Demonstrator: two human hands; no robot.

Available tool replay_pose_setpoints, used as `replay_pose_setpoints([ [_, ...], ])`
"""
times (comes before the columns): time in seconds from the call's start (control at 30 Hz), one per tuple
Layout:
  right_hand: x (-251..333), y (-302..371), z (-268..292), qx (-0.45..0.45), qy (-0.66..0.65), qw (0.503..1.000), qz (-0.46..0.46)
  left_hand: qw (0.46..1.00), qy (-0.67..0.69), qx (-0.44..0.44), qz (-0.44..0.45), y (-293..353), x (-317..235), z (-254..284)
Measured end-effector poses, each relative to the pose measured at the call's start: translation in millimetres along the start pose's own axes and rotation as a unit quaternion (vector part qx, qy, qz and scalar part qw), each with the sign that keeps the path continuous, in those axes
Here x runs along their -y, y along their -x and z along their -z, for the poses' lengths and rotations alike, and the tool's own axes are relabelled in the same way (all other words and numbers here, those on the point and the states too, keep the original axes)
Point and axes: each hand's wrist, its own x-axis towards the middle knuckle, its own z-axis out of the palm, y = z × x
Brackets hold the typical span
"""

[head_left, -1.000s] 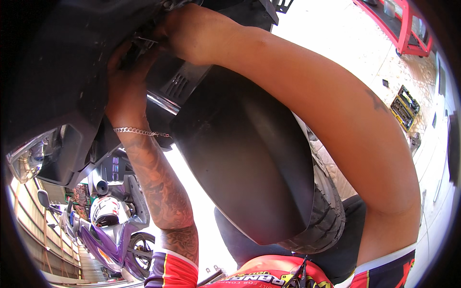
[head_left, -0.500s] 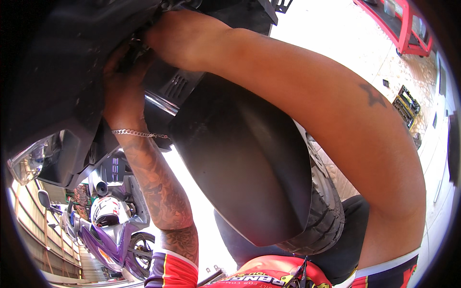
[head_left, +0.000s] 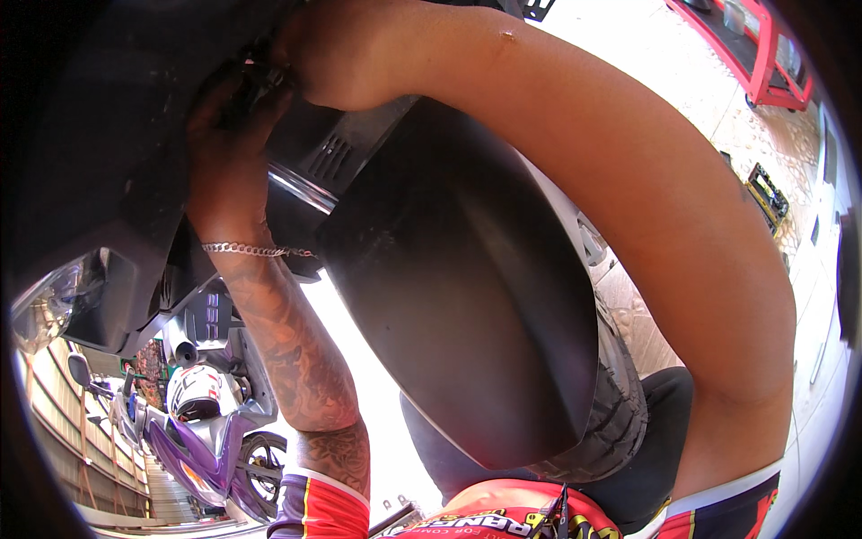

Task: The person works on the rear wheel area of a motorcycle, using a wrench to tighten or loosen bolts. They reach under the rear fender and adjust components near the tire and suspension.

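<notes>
The small part [head_left: 260, 83], dark with a bright metallic glint, lies in the shadowed recess under the dark bodywork [head_left: 99, 144], between my two hands and close to the fingers of both. The left hand [head_left: 226, 130] reaches up from below, its fingers bent around the left side of the part; the right hand [head_left: 334, 56] comes over from the right, its fingertips lost in shadow. I cannot tell whether either grip is closed on the part or only touching it. Main risk, in my judgement: loss of the part, caused by working where the fingertips are hardly visible; a slip could send it into the bodywork or down onto the fender [head_left: 467, 296]. Second risk: pinched or scraped fingers, caused by two hands crowding one narrow gap. Third risk: surface damage, since the chain bracelet [head_left: 256, 250] on the left wrist hangs near the fender's edge and could scratch or snag if that arm shifts. Below the hands are the slotted panel [head_left: 332, 160] and the silver strip [head_left: 303, 189]; the tyre [head_left: 620, 418] shows beyond the fender. Farther out, on the right, the tool case [head_left: 768, 199] lies on the floor, well apart from both hands.
</notes>
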Motion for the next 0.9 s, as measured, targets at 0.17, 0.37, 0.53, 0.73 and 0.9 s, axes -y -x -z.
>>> replay_pose_setpoints([
  [0.17, -9.5, -7.4, -6.5, -0.037, 0.041, 0.996, 0.068, 0.999, -0.033, -0.007, -0.025, 0.5, -0.6, 1.1],
  [0.37, -3.3, -18.3, -2.8, -0.093, -0.007, 0.995, 0.036, 0.998, -0.045, -0.003, -0.042, -1.2, 1.8, 2.5],
  [0.53, 9.5, -29.3, 2.3, -0.179, -0.058, 0.982, 0.018, 0.998, -0.052, 0.004, -0.038, -1.7, 3.8, 3.3],
  [0.73, -4.5, -23.2, -5.1, -0.264, -0.056, 0.962, 0.050, 0.996, -0.071, 0.015, -0.049, -3.2, 2.0, 4.7],
  [0.9, -29.8, -4.0, -35.2, -0.316, -0.011, 0.943, 0.102, 0.996, -0.077, -0.002, -0.035, -1.6, 2.0, 3.0],
])
